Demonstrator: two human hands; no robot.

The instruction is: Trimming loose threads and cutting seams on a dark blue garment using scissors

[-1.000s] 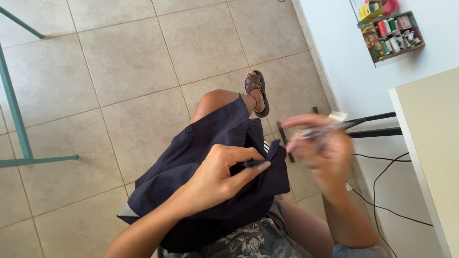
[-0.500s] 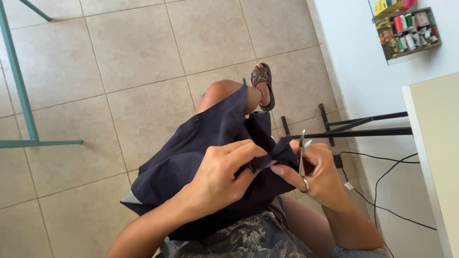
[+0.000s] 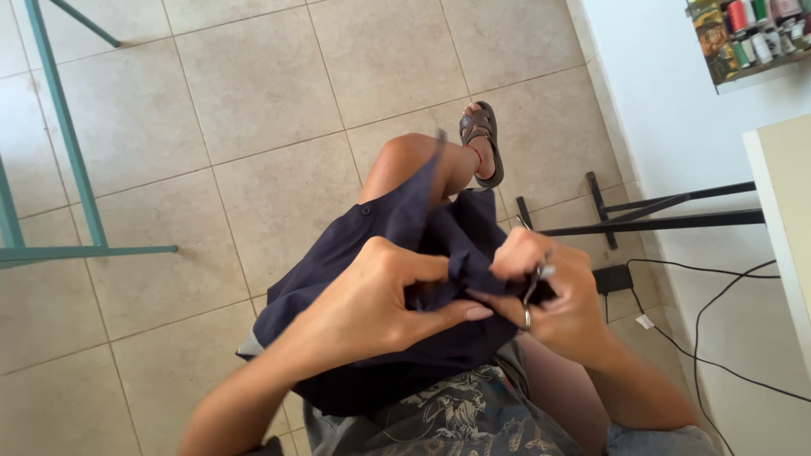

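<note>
A dark navy garment (image 3: pixel 380 338) lies over my lap and raised knee. My left hand (image 3: pixel 380 295) pinches a fold of the cloth between thumb and fingers. Close beside it, my right hand (image 3: pixel 553 291) holds small metal scissors (image 3: pixel 532 287), with a finger through one ring. The blades are mostly hidden behind my fingers, right at the bunched fabric that both hands grip.
A foot in a brown sandal (image 3: pixel 481 139) rests on the beige tiled floor (image 3: pixel 253 101). A teal metal frame (image 3: pixel 59 169) stands at left. At right are a white table edge (image 3: pixel 781 219), black table legs (image 3: pixel 667 215), cables (image 3: pixel 710 321) and a shelf of thread spools (image 3: pixel 752 34).
My right hand has come down from the right with the scissors and now meets my left hand at the fabric fold. The view has shifted slightly closer.
</note>
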